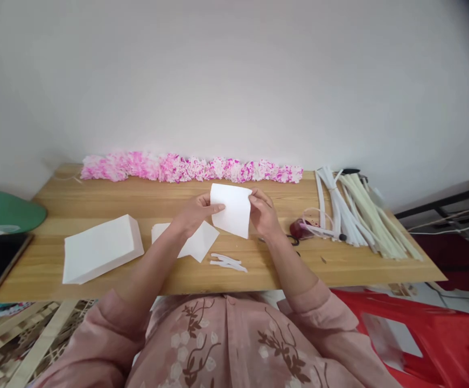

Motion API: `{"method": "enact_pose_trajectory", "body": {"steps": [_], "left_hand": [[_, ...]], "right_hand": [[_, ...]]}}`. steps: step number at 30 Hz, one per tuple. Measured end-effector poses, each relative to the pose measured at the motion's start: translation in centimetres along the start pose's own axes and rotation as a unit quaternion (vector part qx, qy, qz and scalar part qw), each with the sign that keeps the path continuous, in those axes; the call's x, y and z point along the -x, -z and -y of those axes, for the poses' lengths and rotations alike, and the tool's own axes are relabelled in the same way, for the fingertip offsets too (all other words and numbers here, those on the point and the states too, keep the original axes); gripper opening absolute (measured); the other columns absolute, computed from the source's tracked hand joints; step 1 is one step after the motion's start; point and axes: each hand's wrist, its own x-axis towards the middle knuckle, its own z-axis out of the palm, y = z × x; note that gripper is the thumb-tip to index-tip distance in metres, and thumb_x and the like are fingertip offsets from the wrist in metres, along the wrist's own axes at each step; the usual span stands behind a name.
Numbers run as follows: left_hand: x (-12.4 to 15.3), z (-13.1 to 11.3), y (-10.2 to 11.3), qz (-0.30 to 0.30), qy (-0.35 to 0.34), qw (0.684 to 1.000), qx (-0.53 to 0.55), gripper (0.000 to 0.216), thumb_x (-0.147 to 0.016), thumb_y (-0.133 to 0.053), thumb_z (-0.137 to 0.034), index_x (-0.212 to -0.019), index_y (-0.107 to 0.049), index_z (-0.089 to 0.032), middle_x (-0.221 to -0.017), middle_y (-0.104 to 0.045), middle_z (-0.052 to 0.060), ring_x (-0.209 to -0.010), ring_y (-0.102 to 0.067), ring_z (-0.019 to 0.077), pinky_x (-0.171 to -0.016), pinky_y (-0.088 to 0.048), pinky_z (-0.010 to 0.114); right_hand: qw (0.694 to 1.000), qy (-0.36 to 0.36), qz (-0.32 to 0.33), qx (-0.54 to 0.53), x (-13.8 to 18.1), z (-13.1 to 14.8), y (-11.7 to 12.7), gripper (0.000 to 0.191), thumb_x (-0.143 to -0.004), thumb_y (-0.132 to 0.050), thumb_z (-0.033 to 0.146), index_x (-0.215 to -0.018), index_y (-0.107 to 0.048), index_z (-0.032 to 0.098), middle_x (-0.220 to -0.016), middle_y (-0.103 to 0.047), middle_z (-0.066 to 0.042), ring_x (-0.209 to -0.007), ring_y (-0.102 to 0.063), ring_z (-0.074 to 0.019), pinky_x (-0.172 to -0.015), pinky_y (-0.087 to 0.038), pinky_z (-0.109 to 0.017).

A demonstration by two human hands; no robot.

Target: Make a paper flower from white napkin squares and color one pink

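Between my two hands is a white square sheet of paper point(231, 211), raised a little above the table. My left hand point(196, 213) pinches its left edge, thumb on the near face. At the upper right corner, my right hand point(263, 210) grips it with closed fingers. Below my left forearm lie loose white sheets point(202, 242), partly hidden by the arm. Several short white strips point(228, 262) rest on the table nearer to me. To the left stands a thick stack of white paper point(99, 248).
A row of pink and white ruffled flowers point(189, 168) runs along the wooden table's point(254, 275) back. White and cream stem bundles point(363, 215) lie at right, beside a dark red object point(299, 229) and partly hidden scissors point(294, 240). A green cap point(8, 210) and phone point(0, 264) are at left.
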Motion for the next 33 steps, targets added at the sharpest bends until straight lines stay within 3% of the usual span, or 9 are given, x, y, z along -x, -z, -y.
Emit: {"method": "enact_pose_trajectory", "body": {"steps": [3, 7, 11, 16, 22, 29, 33], "left_hand": [[-0.8, 0.6, -0.3, -0.070, -0.053, 0.995, 0.052, 0.042, -0.062, -0.087, -0.037, -0.095, -0.073, -0.016, -0.092, -0.076, 0.006, -0.080, -0.068, 0.0196, -0.079, -0.052, 0.034], [-0.8, 0.9, -0.5, -0.112, -0.126, 0.985, 0.027, 0.030, -0.064, -0.086, -0.034, -0.083, -0.072, -0.016, -0.084, -0.075, 0.002, -0.078, -0.065, 0.0160, -0.077, -0.050, 0.029], [-0.7, 1.1, -0.4, -0.117, -0.131, 0.984, 0.009, 0.026, -0.065, -0.085, -0.034, -0.078, -0.071, -0.016, -0.078, -0.073, 0.000, -0.072, -0.063, 0.0135, -0.071, -0.048, 0.027], [-0.6, 1.2, -0.5, -0.095, -0.134, 0.986, 0.019, 0.030, -0.065, -0.086, -0.033, -0.087, -0.073, -0.017, -0.087, -0.075, 0.002, -0.080, -0.066, 0.0159, -0.077, -0.051, 0.029], [-0.6, 1.1, -0.5, -0.104, -0.132, 0.985, 0.045, 0.027, -0.072, -0.081, -0.036, -0.089, -0.072, -0.017, -0.085, -0.075, 0.002, -0.075, -0.065, 0.0139, -0.073, -0.050, 0.026], [-1.9, 2.6, 0.5, -0.096, -0.119, 0.986, 0.059, 0.037, -0.069, -0.083, -0.039, -0.095, -0.071, -0.017, -0.095, -0.076, 0.005, -0.088, -0.068, 0.0188, -0.085, -0.049, 0.031], [-2.3, 3.2, 1.0, -0.092, -0.119, 0.986, 0.068, 0.043, -0.068, -0.084, -0.039, -0.103, -0.072, -0.017, -0.101, -0.076, 0.006, -0.094, -0.068, 0.0206, -0.090, -0.049, 0.034]], "right_hand": [[0.999, 0.035, -0.001, 0.039, -0.4, 0.0, 0.2, 0.027, -0.075, -0.071, 0.049, -0.081, -0.066, 0.024, -0.076, -0.066, 0.002, -0.070, -0.059, -0.0154, -0.070, -0.049, -0.028], [0.987, 0.101, -0.013, 0.125, -0.6, -0.1, 0.5, 0.040, -0.076, -0.069, 0.057, -0.100, -0.069, 0.025, -0.093, -0.071, -0.003, -0.086, -0.063, -0.0191, -0.080, -0.051, -0.032], [0.960, 0.145, -0.055, 0.232, -0.4, -0.6, 0.9, 0.026, -0.075, -0.075, 0.047, -0.087, -0.071, 0.024, -0.084, -0.069, -0.001, -0.079, -0.062, -0.0174, -0.075, -0.050, -0.030], [0.947, 0.179, -0.060, 0.259, -0.4, -0.8, 1.0, 0.017, -0.078, -0.074, 0.039, -0.082, -0.071, 0.024, -0.080, -0.068, 0.001, -0.075, -0.062, -0.0156, -0.072, -0.049, -0.029], [0.955, 0.150, -0.075, 0.243, -0.4, -0.6, 0.6, 0.021, -0.078, -0.073, 0.043, -0.079, -0.069, 0.022, -0.080, -0.068, 0.000, -0.076, -0.061, -0.0156, -0.073, -0.049, -0.028], [0.985, 0.037, 0.001, 0.169, -0.8, -1.4, 0.2, 0.037, -0.083, -0.068, 0.052, -0.108, -0.065, 0.025, -0.104, -0.071, -0.002, -0.093, -0.064, -0.0186, -0.086, -0.051, -0.031], [0.990, 0.020, 0.031, 0.137, -0.8, -1.9, -0.1, 0.038, -0.084, -0.066, 0.051, -0.112, -0.063, 0.026, -0.116, -0.070, -0.003, -0.104, -0.064, -0.0195, -0.096, -0.049, -0.033]]}}
